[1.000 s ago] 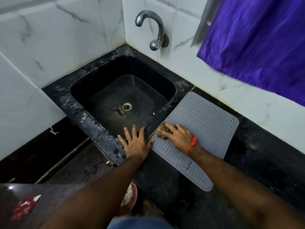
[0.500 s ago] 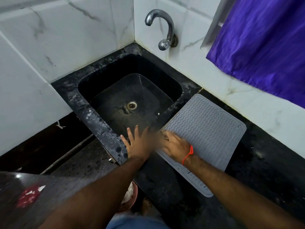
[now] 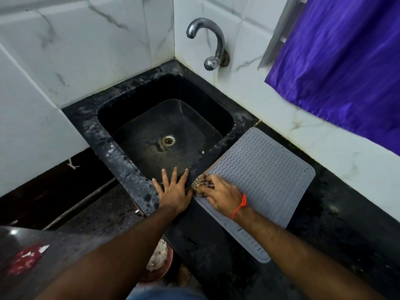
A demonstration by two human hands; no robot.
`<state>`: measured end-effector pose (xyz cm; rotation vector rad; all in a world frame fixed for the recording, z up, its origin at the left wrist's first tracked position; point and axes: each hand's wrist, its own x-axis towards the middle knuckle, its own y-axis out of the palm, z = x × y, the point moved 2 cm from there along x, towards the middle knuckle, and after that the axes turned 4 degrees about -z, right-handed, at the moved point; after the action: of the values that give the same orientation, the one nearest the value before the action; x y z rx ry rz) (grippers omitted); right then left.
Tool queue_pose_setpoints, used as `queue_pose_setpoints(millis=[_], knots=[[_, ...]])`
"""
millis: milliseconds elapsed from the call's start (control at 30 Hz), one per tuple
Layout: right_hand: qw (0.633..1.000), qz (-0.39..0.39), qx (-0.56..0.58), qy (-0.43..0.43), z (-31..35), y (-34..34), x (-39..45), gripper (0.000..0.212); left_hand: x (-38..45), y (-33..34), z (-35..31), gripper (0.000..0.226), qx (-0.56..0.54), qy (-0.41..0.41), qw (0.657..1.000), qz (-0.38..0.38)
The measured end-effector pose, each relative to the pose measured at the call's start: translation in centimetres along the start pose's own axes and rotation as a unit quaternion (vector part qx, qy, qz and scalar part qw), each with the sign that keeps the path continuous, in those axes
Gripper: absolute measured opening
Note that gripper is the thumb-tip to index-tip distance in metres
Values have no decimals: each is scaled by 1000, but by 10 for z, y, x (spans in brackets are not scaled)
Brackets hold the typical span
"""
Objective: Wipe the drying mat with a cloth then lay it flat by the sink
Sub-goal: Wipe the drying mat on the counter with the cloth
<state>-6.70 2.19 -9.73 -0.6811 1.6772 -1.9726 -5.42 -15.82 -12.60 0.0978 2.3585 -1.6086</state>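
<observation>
Cloth [image 3: 200,184] reappeared under right hand [image 3: 220,194]; left hand [image 3: 174,191] stays beside mat [image 3: 259,180].

We see the drying mat [image 3: 262,180] as a matt grey, rubbery sheet, ribbed all over with raised wavy lines and smooth only along its border. The cloth [image 3: 200,185] looks like a soft woven fabric with a checked brown and pale pattern. The desk [image 3: 337,213] is dark polished stone, speckled and faintly glossy, with dull whitish stains along the sink [image 3: 112,152] rim. The sink's basin is black and semi-matt, its floor filmed with pale residue around a shiny metal drain [image 3: 168,140]. The tap [image 3: 207,42] is bright chromed metal. The wall tiles [image 3: 86,50] are glossy white with grey marble veining. The purple curtain [image 3: 346,61] is smooth cloth with a satin sheen.
</observation>
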Motion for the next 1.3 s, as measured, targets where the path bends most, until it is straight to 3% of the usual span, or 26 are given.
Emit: queue_pose_setpoints(millis=[167,333,400,500,600,833,967,1033,1133,1200,1300], knots=[[998,-5,-57,-32,-41,-9,4,41,-4,-3,-4,74,-10,-3,1000,10],[986,35,-55,157,-103,-29,32,39,-4,-14,-13,75,-24,1,999,22],[982,34,-24,182,-109,-34,35,38,-4,-17,-23,74,-22,39,999,19],[996,-17,5,90,-77,-28,23,34,-5,-15,-34,70,30,122,992,-14],[1000,-21,-22,3,-42,-7,7,40,-10,-6,-32,70,93,141,986,-4],[998,-31,-48,-25,-86,-10,16,36,-12,8,-26,74,165,172,971,0],[999,2,-35,26,-120,-20,28,36,-11,12,-29,108,176,191,965,48],[997,19,-27,73,-141,-24,32,37,-10,13,-32,111,166,186,966,65],[992,17,-16,123,-172,-27,43,40,-13,6,-39,83,175,194,965,-2],[989,8,1,145,-190,-29,54,40,-19,-4,-42,60,162,178,971,14],[980,-4,-16,198,-218,-33,68,38,-21,-6,-42,59,184,210,960,17]])
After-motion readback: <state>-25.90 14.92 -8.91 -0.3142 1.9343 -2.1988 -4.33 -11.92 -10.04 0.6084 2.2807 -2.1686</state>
